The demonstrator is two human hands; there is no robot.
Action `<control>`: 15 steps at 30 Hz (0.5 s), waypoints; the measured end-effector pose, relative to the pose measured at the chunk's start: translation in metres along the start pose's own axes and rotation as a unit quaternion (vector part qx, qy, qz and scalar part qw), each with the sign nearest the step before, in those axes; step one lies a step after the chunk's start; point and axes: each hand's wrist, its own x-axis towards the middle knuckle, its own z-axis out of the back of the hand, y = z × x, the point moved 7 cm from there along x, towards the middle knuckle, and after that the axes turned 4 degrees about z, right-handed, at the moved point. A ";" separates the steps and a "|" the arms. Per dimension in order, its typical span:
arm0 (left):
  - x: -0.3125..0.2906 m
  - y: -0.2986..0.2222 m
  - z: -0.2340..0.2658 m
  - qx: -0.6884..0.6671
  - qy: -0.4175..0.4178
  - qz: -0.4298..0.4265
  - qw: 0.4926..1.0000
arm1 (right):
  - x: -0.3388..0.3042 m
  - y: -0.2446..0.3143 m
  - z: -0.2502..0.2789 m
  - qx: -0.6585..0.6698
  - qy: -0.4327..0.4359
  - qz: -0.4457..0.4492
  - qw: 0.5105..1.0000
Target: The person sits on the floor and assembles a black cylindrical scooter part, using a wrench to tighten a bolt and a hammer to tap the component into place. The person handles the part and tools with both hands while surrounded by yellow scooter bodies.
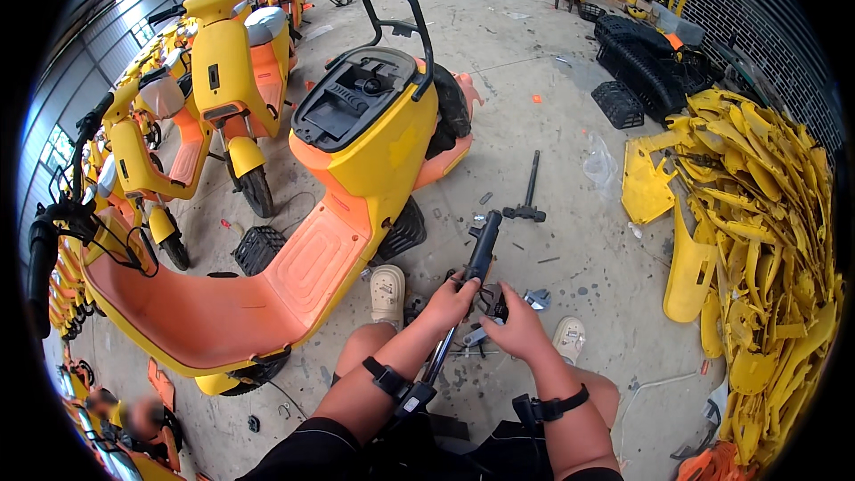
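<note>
My left hand (450, 301) is wrapped around a long black tube (484, 248) with a shiny silver rod (436, 363) at its lower end. It slants from the floor area ahead back toward my lap. Beside it, my right hand (519, 325) is closed, thumb raised, at a small black part (492, 302) next to the tube; its kind and the fingertips are partly hidden. Grey metal tools (536, 299) lie on the floor just beyond the right hand. Farther ahead rests a dark T-shaped stem with a clamp (527, 212).
A yellow and orange scooter (338, 205) with its seat off stands close on my left, several more behind it. Yellow body panels (757, 258) are heaped on the right. Black crates (641, 71) sit at the back right. Another person (147, 423) is at the lower left.
</note>
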 end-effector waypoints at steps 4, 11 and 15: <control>-0.005 -0.002 -0.007 0.021 -0.011 -0.016 1.000 | -0.001 0.009 0.001 -0.066 -0.026 -0.014 0.997; -0.014 -0.007 -0.017 0.038 -0.003 -0.024 0.999 | -0.001 0.007 -0.004 -0.142 -0.047 -0.035 0.988; -0.017 -0.008 -0.015 0.066 -0.049 -0.015 0.996 | 0.002 0.001 -0.007 -0.175 -0.036 -0.052 0.983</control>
